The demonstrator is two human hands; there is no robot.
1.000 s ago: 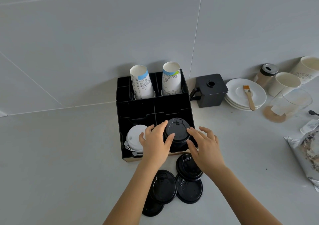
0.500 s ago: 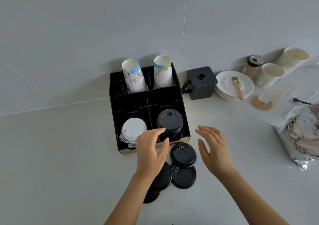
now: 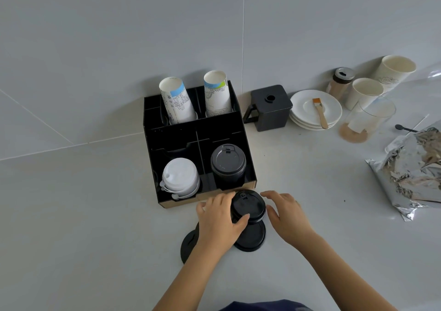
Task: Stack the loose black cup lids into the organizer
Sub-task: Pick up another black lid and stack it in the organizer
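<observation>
Your left hand (image 3: 218, 222) pinches the lid (image 3: 248, 206) at its left rim, thumb near, fingers far. The lid sits between both hands, flat, top up, its sip tab pointing away toward the organizer (image 3: 251, 167); being round, it has no long axis. Other lids (image 3: 251, 238) lie beneath it on the counter (image 3: 95, 215). Your right hand (image 3: 287, 216) hovers spread, just beside its right rim. The stack (image 3: 228, 164) stands directly beyond.
</observation>
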